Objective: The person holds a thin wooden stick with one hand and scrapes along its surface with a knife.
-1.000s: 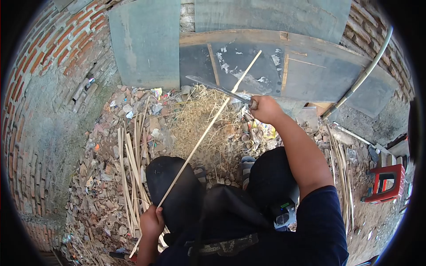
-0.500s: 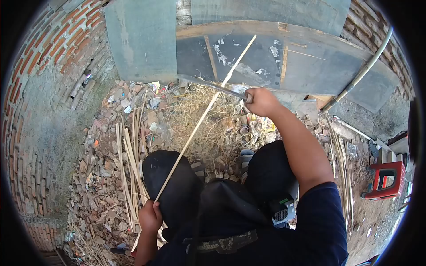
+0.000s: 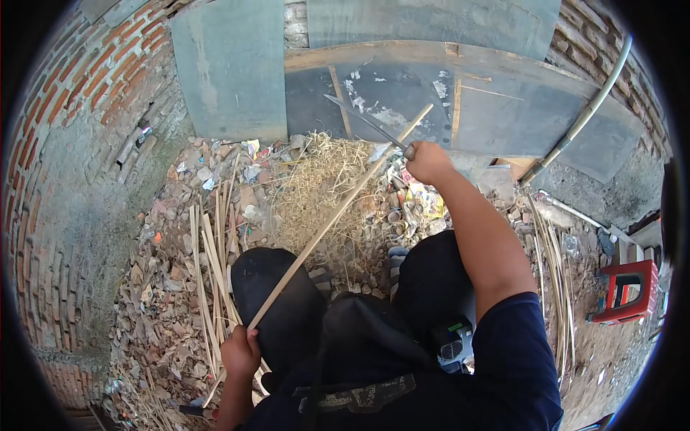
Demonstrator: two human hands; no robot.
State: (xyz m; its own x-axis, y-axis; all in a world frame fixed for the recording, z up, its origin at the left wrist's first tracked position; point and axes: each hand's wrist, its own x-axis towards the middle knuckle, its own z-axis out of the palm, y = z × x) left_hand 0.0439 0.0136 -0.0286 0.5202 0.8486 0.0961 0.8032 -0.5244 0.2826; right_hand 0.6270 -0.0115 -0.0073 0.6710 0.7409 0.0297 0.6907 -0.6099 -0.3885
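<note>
A long pale bamboo strip (image 3: 320,237) slants up from lower left to upper right, across my left knee and over the shavings. My left hand (image 3: 241,350) is closed around its lower end. Near the strip's far end, my right hand (image 3: 429,163) is wrapped around the handle of a long knife (image 3: 365,118). The blade points up and left, crossing the strip close to the handle; whether the edge touches it, I cannot tell. Curly shavings (image 3: 323,172) lie heaped on the ground beyond my knees.
More strips (image 3: 208,269) lie at the left, and others (image 3: 552,251) at the right. A red plastic stool (image 3: 627,291) stands far right. Dark boards (image 3: 402,86) lean along the back, a brick wall (image 3: 65,215) rises at left, and rubble (image 3: 165,302) covers the ground.
The knife has slid along the strip toward its far end, and its blade now angles more steeply. The strip's far end has dropped and shifted right. My left hand has barely moved.
</note>
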